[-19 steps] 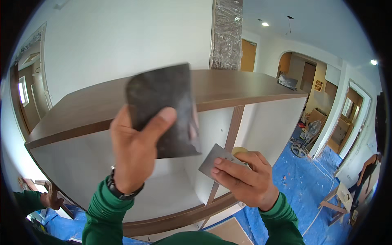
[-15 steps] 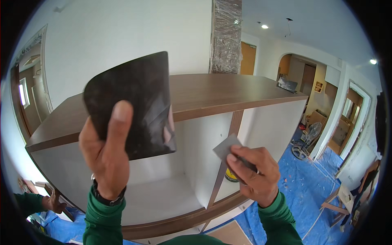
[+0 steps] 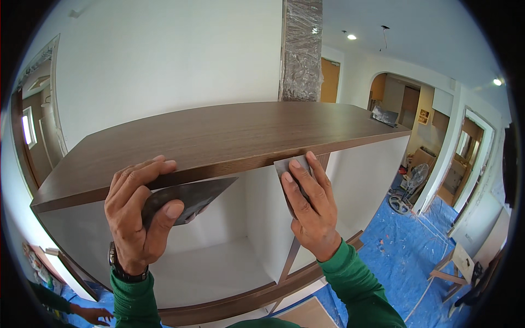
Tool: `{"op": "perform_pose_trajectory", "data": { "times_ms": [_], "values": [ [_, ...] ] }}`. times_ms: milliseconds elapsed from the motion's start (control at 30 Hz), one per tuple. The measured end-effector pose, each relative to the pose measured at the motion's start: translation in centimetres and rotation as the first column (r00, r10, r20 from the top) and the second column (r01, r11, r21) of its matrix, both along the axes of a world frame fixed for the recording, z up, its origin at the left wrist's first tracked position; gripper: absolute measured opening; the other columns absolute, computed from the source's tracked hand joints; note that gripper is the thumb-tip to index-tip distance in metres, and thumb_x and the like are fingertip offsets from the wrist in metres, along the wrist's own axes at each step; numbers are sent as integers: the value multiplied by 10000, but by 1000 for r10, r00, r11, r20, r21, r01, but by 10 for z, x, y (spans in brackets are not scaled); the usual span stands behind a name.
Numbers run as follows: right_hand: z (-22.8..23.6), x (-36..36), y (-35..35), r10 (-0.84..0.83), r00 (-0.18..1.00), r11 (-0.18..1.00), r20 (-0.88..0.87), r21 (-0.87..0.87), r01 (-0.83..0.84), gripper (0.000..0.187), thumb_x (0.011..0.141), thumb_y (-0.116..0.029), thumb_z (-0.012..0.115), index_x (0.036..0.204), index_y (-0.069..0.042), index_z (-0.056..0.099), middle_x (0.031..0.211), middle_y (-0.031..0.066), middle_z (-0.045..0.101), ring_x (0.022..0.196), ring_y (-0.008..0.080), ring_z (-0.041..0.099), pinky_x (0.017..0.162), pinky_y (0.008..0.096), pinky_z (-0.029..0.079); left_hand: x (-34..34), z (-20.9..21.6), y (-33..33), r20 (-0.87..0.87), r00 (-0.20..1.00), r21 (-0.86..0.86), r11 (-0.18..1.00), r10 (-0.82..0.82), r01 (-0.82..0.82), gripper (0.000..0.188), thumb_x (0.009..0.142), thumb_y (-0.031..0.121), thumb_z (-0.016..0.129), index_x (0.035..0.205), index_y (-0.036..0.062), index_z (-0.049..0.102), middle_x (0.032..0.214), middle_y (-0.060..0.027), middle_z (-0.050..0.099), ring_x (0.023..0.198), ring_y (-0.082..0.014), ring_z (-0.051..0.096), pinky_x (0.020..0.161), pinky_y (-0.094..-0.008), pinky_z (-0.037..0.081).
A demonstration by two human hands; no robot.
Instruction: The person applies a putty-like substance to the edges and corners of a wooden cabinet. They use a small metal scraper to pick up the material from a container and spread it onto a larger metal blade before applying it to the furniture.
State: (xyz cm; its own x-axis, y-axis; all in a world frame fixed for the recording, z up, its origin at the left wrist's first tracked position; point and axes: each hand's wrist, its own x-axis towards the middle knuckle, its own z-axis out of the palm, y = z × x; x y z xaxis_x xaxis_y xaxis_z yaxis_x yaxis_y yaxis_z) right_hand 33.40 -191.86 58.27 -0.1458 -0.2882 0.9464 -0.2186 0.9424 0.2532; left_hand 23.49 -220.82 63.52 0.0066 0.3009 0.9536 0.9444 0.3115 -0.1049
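Observation:
A long cabinet stands before me, with a brown wood-grain top (image 3: 219,128) and white open compartments below. My left hand (image 3: 136,213) grips a dark, thin, bendable sheet (image 3: 191,198) between thumb and fingers, tilted under the top's front edge. Its fingertips rest on that edge. Farther right, my right hand (image 3: 311,208) presses a small grey piece (image 3: 282,168), like folded sandpaper, against the front edge, fingers laid over it. The far side of this piece is hidden under the fingers.
A dark scraper-like blade with white smears (image 3: 384,116) lies on the cabinet top's far right corner. Blue sheeting (image 3: 372,273) covers the floor. At right are a fan (image 3: 413,183) and a wooden stool (image 3: 456,268). Another person's hand (image 3: 94,314) shows at lower left.
My left hand has lowered the dark sheet from upright above the edge to tilted beneath it. My right hand has risen and brought the grey piece onto the edge. The other person's hand has moved lower.

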Motion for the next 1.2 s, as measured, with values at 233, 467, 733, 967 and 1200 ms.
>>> {"op": "perform_pose_trajectory", "data": {
  "times_ms": [233,467,733,967,1200],
  "values": [
    [5,-7,-3,-6,1000,1000,-3,-1,6,526,774,152,691,1284,24,687,1435,204,587,1363,505,508,1091,547,510,-4,-1,-1,-41,999,-1,1000,3,-3,433,959,370,682,857,-48,640,1077,-206,757,1029,-378,711,944,-473,521],
    [8,-8,-3,12,1000,1000,1,2,-12,537,760,159,682,1283,38,680,1439,213,580,1364,505,505,1108,557,497,-6,-3,-1,-43,999,15,1000,5,-4,473,953,413,694,844,-44,638,1074,-211,758,1014,-376,713,939,-472,525],
    [6,-11,-1,-11,1000,1000,-8,14,11,521,758,152,688,1266,39,688,1440,211,579,1370,491,504,1110,558,496,-6,-3,-1,-40,999,20,1000,0,1,489,950,425,694,834,-46,636,1074,-217,758,1009,-377,713,936,-473,527],
    [10,-8,-4,18,1000,1000,-14,-5,-18,435,823,112,705,1252,40,694,1390,203,620,1330,471,549,1095,546,517,-7,-4,0,-46,999,24,1000,-3,4,490,952,426,691,820,-42,632,1073,-221,756,1019,-379,715,944,-481,522],
    [11,-10,-3,3,1000,1000,-28,5,-3,448,793,109,712,1236,37,708,1398,204,615,1337,486,539,1086,549,522,-6,-4,1,-52,999,30,1000,7,-6,494,954,432,691,814,-37,628,1070,-212,759,1029,-381,718,957,-485,516]
  ]
}}
